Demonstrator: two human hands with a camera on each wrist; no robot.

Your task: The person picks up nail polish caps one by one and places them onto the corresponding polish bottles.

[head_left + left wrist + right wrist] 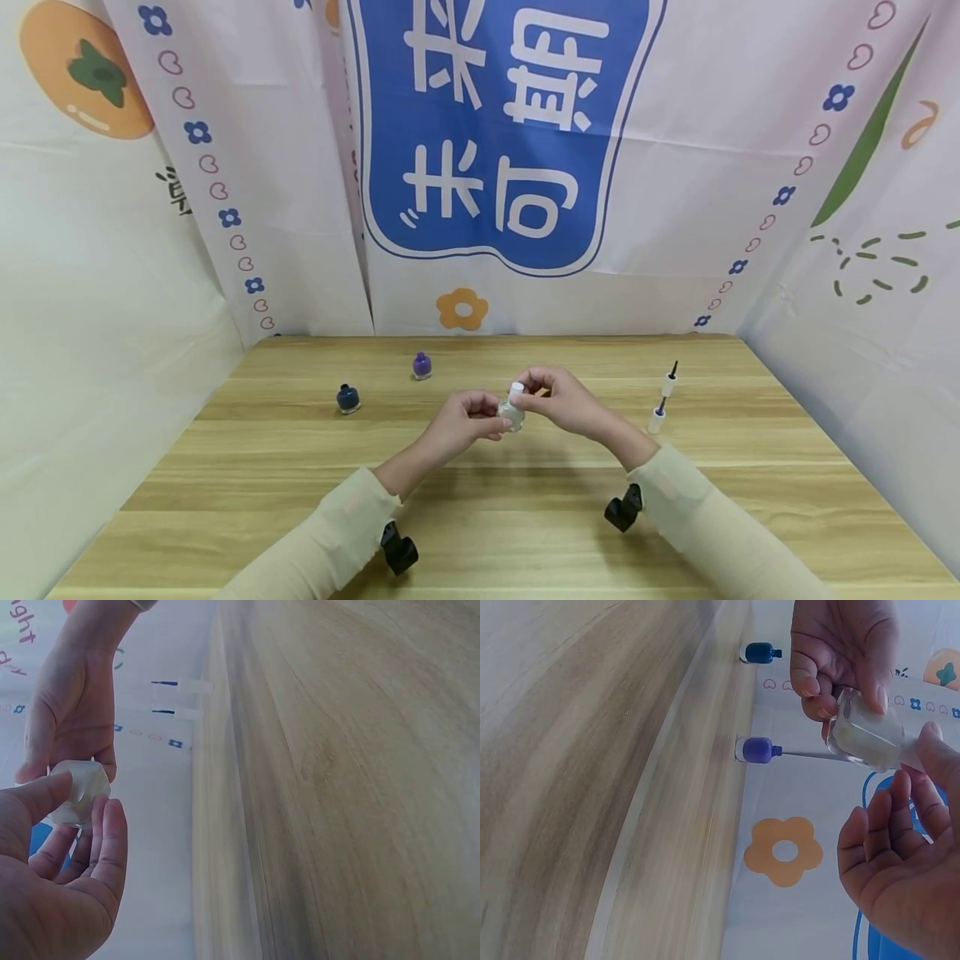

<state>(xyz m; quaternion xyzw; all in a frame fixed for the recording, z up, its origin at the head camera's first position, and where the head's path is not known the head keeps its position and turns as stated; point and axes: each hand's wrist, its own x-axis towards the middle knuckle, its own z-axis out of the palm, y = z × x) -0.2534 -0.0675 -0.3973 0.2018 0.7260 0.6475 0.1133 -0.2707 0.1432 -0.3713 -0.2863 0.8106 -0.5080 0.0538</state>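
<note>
We are holding a small clear bottle [512, 414] just above the wooden table [480, 500], its glass showing a pale, near-colourless fill in the right wrist view. Our left hand [467, 421] is curling thumb and fingertips round the glass body, while our right hand [558, 400] is pinching the white cap [516, 392] on its top; whether that cap is seated tight or loosened we cannot tell. Out beyond the left fingers, a dark blue bottle [347, 398] and a purple bottle [422, 366] are standing uncapped and well apart from each other, each holding polish of its own colour. Beyond the right fingers, two white caps with brushes [663, 398] are standing upright, one behind the other, near the wrist but not touching it. Bare wood is stretching between our hands and those things on both sides, and more is lying toward us under the sleeves. The table's far edge is meeting the printed cloth backdrop [495, 150], which is also closing in both sides.
</note>
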